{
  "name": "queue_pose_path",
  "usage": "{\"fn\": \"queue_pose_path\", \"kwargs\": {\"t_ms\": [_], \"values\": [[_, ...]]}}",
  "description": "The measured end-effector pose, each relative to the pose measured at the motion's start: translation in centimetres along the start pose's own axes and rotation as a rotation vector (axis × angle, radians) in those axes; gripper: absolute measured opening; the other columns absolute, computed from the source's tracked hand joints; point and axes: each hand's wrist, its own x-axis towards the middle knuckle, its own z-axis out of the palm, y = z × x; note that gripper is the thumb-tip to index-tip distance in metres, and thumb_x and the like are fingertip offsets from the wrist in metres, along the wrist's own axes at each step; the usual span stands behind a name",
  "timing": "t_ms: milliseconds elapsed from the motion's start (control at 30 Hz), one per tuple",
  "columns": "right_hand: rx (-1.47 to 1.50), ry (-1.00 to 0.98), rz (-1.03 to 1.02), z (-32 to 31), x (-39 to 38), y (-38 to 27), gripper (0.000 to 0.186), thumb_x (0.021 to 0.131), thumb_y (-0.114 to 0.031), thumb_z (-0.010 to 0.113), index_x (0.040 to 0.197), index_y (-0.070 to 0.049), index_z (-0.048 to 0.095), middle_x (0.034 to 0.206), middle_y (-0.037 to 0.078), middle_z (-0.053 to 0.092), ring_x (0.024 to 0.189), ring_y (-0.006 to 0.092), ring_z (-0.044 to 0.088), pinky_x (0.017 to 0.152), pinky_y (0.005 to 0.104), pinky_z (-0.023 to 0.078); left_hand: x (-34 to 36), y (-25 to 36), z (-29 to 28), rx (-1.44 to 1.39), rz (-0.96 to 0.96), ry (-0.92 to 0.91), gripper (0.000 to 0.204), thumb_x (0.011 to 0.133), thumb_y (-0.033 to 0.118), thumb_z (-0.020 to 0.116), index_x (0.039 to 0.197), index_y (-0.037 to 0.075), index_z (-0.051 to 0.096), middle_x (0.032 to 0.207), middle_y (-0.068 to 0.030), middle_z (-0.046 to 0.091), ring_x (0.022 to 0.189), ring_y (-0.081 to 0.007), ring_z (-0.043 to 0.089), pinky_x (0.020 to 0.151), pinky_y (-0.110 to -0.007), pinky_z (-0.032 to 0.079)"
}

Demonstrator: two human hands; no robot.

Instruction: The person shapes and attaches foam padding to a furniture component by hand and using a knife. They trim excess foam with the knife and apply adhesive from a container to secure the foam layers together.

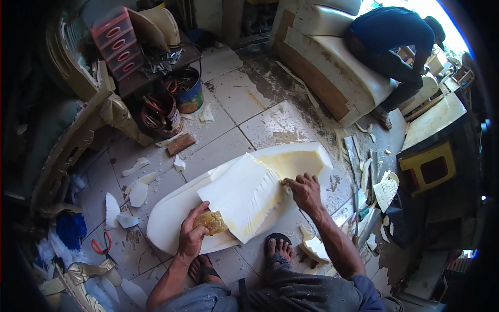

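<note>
A long white foam piece [174, 216] with rounded ends lies on the floor in front of my feet. Across its middle rests a white foam sheet [234, 190], its right edge ragged and yellow-stained. Yellowish glue-like smears [293, 160] mark the exposed foam to the right of the sheet. My left hand [191, 235] grips an amber, crusted blocky thing [210, 222] over the sheet's near left corner. My right hand [306, 193] is closed at the sheet's right edge, with a small yellowish tip showing at its fingers; what it holds is mostly hidden.
Foam scraps [138, 193], a reddish-brown block [181, 144] and red-handled scissors [104, 247] lie left. Tool buckets [185, 93] stand beyond, beside a red drawer unit [118, 44]. Metal strips [356, 156] lie right. Another person [392, 36] bends over a cream sofa [332, 57].
</note>
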Motion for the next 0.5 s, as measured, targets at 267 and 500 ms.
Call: {"fn": "queue_pose_path", "kwargs": {"t_ms": [267,500], "values": [[0.305,0.138,0.461,2.8,-4.0,-2.3,0.016,0.085,-0.011,0.07,0.098,-0.013,0.078,0.088,0.011,0.072,0.083,0.0337,0.065,0.075,0.0472,0.05,-0.6,-0.6,0.9,0.005,-0.013,-0.047,0.077,0.071,0.001,0.049,0.148,-0.003,0.047,0.125,-0.0082,0.054,0.114,-0.0164,0.055,0.105,-0.028,0.042],[0.4,0.195,0.571,1.2,-0.3,-4.3,0.02,0.094,-0.013,0.064,0.108,-0.009,0.078,0.094,0.021,0.074,0.082,0.0267,0.073,0.073,0.0347,0.055,-0.7,-0.3,0.9,0.042,0.001,-0.039,0.078,0.071,0.001,0.049,0.15,-0.003,0.046,0.122,-0.0071,0.054,0.111,-0.0151,0.057,0.103,-0.026,0.043]]}}
